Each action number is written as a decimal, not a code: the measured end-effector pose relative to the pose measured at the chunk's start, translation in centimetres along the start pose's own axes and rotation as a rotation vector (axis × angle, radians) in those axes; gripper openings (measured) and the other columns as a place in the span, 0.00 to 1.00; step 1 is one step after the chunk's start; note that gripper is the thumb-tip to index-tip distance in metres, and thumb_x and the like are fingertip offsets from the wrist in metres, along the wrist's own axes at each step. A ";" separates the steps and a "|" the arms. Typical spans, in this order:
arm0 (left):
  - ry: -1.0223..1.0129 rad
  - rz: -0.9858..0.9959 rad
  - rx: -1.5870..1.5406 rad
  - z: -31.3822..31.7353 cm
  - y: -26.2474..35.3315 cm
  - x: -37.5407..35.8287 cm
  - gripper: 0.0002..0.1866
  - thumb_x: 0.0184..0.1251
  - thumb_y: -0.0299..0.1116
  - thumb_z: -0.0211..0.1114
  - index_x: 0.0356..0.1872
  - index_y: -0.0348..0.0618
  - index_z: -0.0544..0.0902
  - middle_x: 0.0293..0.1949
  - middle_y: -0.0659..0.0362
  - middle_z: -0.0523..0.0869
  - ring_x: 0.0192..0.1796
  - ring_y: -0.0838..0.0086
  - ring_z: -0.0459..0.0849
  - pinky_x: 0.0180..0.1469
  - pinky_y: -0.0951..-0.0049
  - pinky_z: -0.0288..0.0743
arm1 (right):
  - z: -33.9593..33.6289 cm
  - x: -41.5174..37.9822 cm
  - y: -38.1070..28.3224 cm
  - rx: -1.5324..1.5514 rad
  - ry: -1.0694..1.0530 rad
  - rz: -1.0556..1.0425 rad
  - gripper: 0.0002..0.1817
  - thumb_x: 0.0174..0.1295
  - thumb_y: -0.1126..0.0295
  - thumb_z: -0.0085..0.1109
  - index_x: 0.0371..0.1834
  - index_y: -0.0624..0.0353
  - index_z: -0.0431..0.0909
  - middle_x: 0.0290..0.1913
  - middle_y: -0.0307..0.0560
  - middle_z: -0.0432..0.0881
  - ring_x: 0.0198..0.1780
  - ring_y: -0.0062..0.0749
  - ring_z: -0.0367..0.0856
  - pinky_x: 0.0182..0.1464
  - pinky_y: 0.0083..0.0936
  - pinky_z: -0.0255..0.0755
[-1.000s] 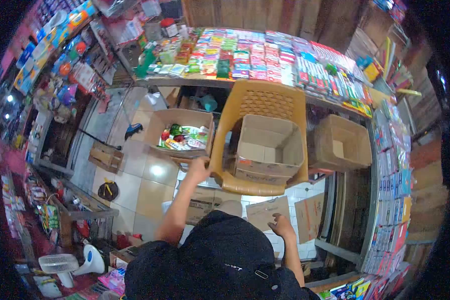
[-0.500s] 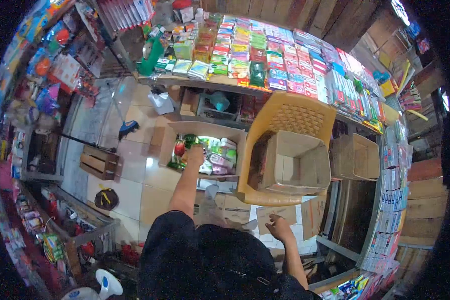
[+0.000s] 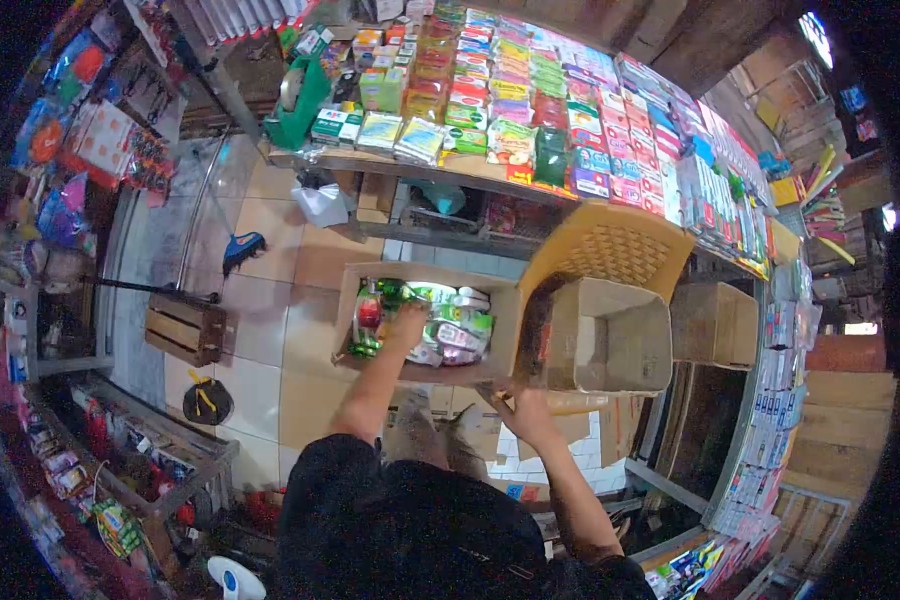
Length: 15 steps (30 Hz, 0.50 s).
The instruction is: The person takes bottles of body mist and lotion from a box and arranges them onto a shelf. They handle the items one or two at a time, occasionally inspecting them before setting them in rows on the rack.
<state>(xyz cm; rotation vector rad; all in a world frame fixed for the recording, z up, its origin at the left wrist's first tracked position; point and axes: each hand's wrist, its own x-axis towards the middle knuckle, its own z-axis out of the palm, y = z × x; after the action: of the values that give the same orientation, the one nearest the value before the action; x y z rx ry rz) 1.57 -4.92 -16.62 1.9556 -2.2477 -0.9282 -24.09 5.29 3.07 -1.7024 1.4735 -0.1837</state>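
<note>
My left hand reaches down into an open cardboard box on the floor. Its fingers go in among green, white and pink packets, and their tips are hidden. Left of that hand, a green bottle or pack with a red label lies in the box. My right hand is at the front left corner of a tan plastic chair, near the box's lower right corner. Its fingers look closed round the chair's edge. An open cardboard box sits on the chair seat.
A counter behind holds rows of packets and a green tape dispenser. Right of the chair stands another cardboard box. A wooden crate, a broom and a dark round bag are on the left. Flattened cardboard lies underfoot.
My right hand has moved up and left to the chair's front corner. My left hand stays among the packets. The whole view has shifted, with the box and chair now further right.
</note>
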 end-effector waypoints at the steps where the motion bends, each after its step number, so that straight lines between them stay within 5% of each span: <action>1: -0.013 -0.058 -0.133 -4.2 2.1 -1.8 0.19 0.64 0.30 0.59 0.55 0.37 0.78 0.57 0.44 0.78 0.63 0.52 0.73 0.64 0.54 0.68 | -0.2 1.2 -1.1 0.020 0.008 -0.012 0.18 0.57 0.71 0.63 0.50 0.65 0.77 0.47 0.63 0.80 0.49 0.57 0.79 0.52 0.41 0.74; 5: 0.020 0.000 -0.349 -7.3 2.5 -4.1 0.22 0.64 0.36 0.65 0.56 0.35 0.77 0.57 0.41 0.78 0.61 0.47 0.74 0.63 0.58 0.69 | 1.7 5.9 0.0 -0.119 0.195 -0.208 0.24 0.54 0.71 0.65 0.56 0.65 0.74 0.52 0.64 0.79 0.52 0.57 0.80 0.53 0.39 0.75; 8: 0.162 0.143 -0.420 -7.6 2.4 -6.3 0.23 0.62 0.35 0.67 0.56 0.34 0.77 0.57 0.42 0.78 0.60 0.49 0.76 0.62 0.59 0.70 | 2.9 8.9 -0.8 -0.020 0.210 -0.167 0.29 0.53 0.70 0.67 0.59 0.65 0.71 0.54 0.64 0.78 0.57 0.59 0.76 0.58 0.40 0.72; 10: 0.123 0.076 -0.471 -7.5 2.6 -6.5 0.23 0.62 0.35 0.67 0.56 0.33 0.77 0.56 0.42 0.79 0.59 0.50 0.77 0.61 0.59 0.71 | 5.0 10.8 0.1 0.168 0.069 -0.049 0.30 0.51 0.69 0.67 0.59 0.65 0.71 0.55 0.64 0.77 0.58 0.59 0.76 0.60 0.40 0.70; 12: 0.233 0.130 -0.367 -6.7 2.2 -6.5 0.22 0.62 0.33 0.67 0.55 0.32 0.77 0.54 0.42 0.80 0.57 0.51 0.79 0.59 0.59 0.72 | 4.5 11.2 -0.9 0.121 -0.046 0.007 0.33 0.50 0.69 0.68 0.61 0.64 0.70 0.58 0.63 0.76 0.59 0.54 0.76 0.60 0.38 0.71; 15: 0.101 0.025 -0.544 -5.6 0.9 -5.6 0.22 0.62 0.32 0.67 0.54 0.31 0.77 0.54 0.42 0.81 0.56 0.52 0.80 0.57 0.61 0.74 | 6.4 11.6 0.8 0.018 -0.032 -0.011 0.34 0.50 0.67 0.68 0.63 0.64 0.69 0.59 0.63 0.76 0.60 0.52 0.76 0.60 0.36 0.72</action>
<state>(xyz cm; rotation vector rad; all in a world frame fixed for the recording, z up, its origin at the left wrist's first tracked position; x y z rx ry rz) 4.13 -2.09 -9.56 1.6773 -1.7175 -1.2407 -17.35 -1.53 -6.15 -1.6923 1.4349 -0.1739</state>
